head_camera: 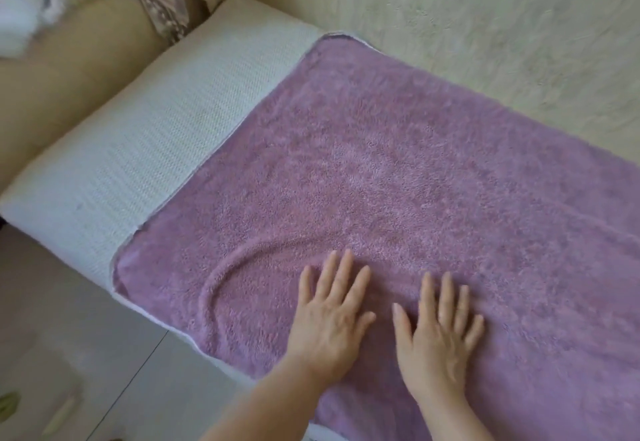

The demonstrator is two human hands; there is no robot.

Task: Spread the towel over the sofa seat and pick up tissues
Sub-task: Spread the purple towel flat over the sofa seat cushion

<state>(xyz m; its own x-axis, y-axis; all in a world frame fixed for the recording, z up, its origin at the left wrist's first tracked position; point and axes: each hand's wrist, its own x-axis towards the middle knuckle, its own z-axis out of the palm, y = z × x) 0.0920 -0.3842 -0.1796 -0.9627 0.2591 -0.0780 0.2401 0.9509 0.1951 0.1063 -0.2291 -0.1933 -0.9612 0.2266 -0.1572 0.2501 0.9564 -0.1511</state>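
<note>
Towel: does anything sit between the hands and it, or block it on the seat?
Nothing visible does. The left hand and right hand lie flat straight on the towel, which is spread on the seat. Only a curved wrinkle rises left of the left hand.

Purple towel [398, 170]: right and lower parts cut by the view's edges. White sofa seat [138, 149]: mostly hidden beneath towel. Fluffy white item [20, 7], upper left: blurred, cropped, unidentifiable. Small green object [8, 402], lower left corner: blurred, cropped. Long pale object [64, 413] beside it: blurred.

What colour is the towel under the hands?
Purple towel, seen in the head view, the only one.
</note>
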